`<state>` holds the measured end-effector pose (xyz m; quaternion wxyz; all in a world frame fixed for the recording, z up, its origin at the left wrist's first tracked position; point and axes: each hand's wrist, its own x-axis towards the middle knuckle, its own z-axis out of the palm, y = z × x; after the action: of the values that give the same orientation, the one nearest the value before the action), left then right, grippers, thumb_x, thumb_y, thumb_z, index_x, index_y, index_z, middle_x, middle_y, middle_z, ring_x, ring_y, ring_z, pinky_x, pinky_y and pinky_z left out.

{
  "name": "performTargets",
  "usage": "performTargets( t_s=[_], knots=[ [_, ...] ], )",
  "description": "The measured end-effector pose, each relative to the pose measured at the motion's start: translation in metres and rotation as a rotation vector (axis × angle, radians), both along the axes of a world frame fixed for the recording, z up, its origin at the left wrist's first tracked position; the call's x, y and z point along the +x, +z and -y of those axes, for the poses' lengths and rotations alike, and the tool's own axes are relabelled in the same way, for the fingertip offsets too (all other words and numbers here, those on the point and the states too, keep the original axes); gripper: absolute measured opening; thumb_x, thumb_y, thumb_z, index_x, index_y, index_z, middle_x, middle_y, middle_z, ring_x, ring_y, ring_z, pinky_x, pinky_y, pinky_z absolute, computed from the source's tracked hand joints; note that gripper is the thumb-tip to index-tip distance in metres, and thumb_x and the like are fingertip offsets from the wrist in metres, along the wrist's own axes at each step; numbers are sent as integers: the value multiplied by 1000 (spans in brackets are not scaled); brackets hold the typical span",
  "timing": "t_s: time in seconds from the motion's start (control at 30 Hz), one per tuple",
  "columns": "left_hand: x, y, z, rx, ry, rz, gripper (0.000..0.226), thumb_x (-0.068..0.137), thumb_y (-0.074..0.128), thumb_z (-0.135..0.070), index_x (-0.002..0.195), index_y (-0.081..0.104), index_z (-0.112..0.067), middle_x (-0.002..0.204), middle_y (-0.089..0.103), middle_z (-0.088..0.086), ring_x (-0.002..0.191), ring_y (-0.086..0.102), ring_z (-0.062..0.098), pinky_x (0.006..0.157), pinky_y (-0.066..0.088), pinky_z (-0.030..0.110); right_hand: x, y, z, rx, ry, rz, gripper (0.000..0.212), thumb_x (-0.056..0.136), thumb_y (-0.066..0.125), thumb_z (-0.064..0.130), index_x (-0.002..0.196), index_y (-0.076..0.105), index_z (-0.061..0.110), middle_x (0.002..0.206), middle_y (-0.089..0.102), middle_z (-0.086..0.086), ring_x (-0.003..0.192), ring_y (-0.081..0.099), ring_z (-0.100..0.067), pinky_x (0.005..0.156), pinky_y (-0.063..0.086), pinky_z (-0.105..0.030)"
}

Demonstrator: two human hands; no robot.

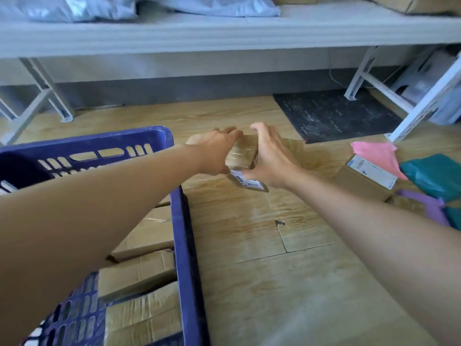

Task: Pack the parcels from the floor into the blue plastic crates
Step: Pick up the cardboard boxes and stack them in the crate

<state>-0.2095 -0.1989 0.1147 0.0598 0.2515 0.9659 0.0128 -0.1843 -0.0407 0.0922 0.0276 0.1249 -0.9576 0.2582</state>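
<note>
Your left hand (pixel 219 152) and your right hand (pixel 270 158) meet at the centre of the frame, each pressed against a side of a small taped cardboard parcel (pixel 243 156), so you grip it between both palms with fingers spread. Whether it rests on the wooden floor (pixel 262 245) or is lifted just above it, you cannot tell. A white label (pixel 247 182) shows at the parcel's near end, below your thumbs. The blue plastic crate (pixel 185 245) fills the lower left of the frame, with several brown boxes (pixel 142 273) packed side by side inside it. At the right edge lie another cardboard box (pixel 359 183) with a label, a pink mailer (pixel 374 152), a teal mailer (pixel 434 176) and a purple one (pixel 429 206). A dark mat (pixel 336 113) lies beyond, under grey shelving (pixel 224 33) across the top.
</note>
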Motion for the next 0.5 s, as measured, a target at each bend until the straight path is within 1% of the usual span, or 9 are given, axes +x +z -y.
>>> performTargets(
  t_s=[0.07,0.13,0.23,0.33,0.43,0.5],
  knots=[
    [12,27,13,2,16,-61,88,74,78,-33,144,27,-21,148,35,-2,127,44,27,88,47,39,9,27,13,-9,28,-28,102,64,83,26,143,20,15,143,30,-9,130,33,-23,96,34,-28],
    [24,51,26,30,26,-108,86,71,79,-34,142,31,-24,142,44,-3,123,48,24,84,45,37,17,53,28,-23,66,-61,106,61,85,30,144,20,14,143,33,-9,131,34,-23,101,35,-30],
    [45,83,48,116,53,-115,89,69,79,-33,144,30,-24,137,51,-1,120,52,24,88,44,33,32,87,51,-66,116,-71,110,59,86,31,145,18,15,141,32,-10,128,37,-23,101,39,-35],
    [68,111,72,190,86,-101,91,69,79,-30,145,29,-24,136,50,-1,119,52,22,91,40,30,45,115,76,-77,173,-92,112,57,87,32,144,18,16,137,33,-10,124,38,-24,101,40,-41],
    [88,132,101,195,135,-113,89,64,81,-29,140,35,-23,131,52,-1,114,53,21,86,38,26,59,134,105,-78,232,-80,113,58,88,33,145,17,18,139,31,-8,128,35,-22,102,39,-41],
    [101,141,121,185,174,-117,88,62,83,-30,137,39,-21,128,55,-2,112,54,21,86,38,26,69,141,123,-87,269,-67,114,58,88,33,146,16,20,143,30,-6,131,34,-21,103,38,-38]
  ],
)
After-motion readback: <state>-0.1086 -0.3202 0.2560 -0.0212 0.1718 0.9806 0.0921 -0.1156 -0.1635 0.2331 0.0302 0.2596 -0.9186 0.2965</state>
